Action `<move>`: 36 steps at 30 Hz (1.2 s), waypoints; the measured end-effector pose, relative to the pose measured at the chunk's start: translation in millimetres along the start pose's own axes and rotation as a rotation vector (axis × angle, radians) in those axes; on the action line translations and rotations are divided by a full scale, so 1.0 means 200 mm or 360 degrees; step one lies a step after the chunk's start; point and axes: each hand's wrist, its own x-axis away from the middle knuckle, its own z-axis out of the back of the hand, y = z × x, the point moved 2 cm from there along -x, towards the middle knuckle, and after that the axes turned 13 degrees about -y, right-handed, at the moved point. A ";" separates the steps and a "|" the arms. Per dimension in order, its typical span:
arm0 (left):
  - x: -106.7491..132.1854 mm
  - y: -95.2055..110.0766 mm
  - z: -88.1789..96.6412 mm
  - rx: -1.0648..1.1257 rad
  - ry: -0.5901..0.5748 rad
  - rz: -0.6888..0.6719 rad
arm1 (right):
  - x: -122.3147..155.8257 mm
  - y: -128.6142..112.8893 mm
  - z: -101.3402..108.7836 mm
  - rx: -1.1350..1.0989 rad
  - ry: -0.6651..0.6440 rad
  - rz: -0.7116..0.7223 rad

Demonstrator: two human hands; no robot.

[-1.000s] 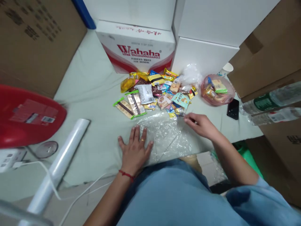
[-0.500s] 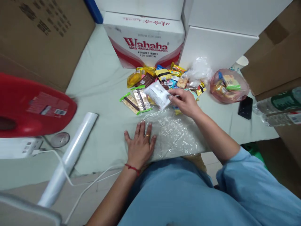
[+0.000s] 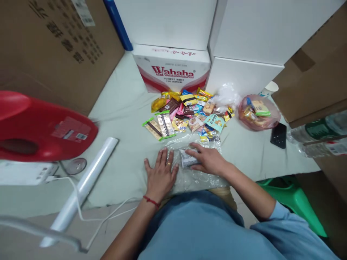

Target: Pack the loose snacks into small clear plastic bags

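Note:
My left hand (image 3: 161,177) lies flat with fingers spread, at the left edge of a sheet of clear plastic film (image 3: 204,178) on the cloth-covered table. On that film lies a small silvery-white snack packet (image 3: 186,160). My right hand (image 3: 208,159) has its fingers and thumb on the packet from the right, covering part of it. Just beyond the film is a pile of wrapped snacks. Two bars with green ends, a silver one (image 3: 165,124) and a beige one (image 3: 153,129), lie at its left, and a mint-green packet (image 3: 215,122) at its right.
A white and red water carton (image 3: 173,74) stands behind the pile. To the right are a pink bag of snacks (image 3: 258,121), a black phone (image 3: 278,135) and plastic bottles (image 3: 311,131). A film roll (image 3: 92,173) and a red appliance (image 3: 48,130) are at left.
My right hand has come down toward me from over the snack pile, bringing the packet onto the film. My left hand stays flat. The view has shifted slightly.

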 end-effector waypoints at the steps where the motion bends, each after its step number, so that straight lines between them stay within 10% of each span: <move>1: 0.00 0.00 0.00 0.0006 0.0012 0.0010 | 0.00 -0.02 -0.02 0.0004 -0.0048 -0.0035; 10: 0.06 -0.09 0.04 0.0238 0.0154 0.0018 | 0.18 -0.03 -0.14 -0.0135 0.0288 -0.0018; 14: 0.17 -0.19 0.13 0.0237 0.0299 -0.0428 | 0.42 0.00 -0.26 -0.0181 0.0416 0.0328; 19: 0.25 -0.31 0.12 0.0219 -0.0312 -0.1044 | 0.51 0.05 -0.39 -0.0193 0.0333 0.0310; 26: 0.13 -0.35 0.12 0.0501 -0.0338 -0.0883 | 0.43 0.14 -0.15 -0.0652 0.0280 0.0311; 36: -0.15 -0.21 0.19 0.0783 0.0142 0.0086 | 0.14 0.33 0.02 -0.0729 0.0160 -0.0247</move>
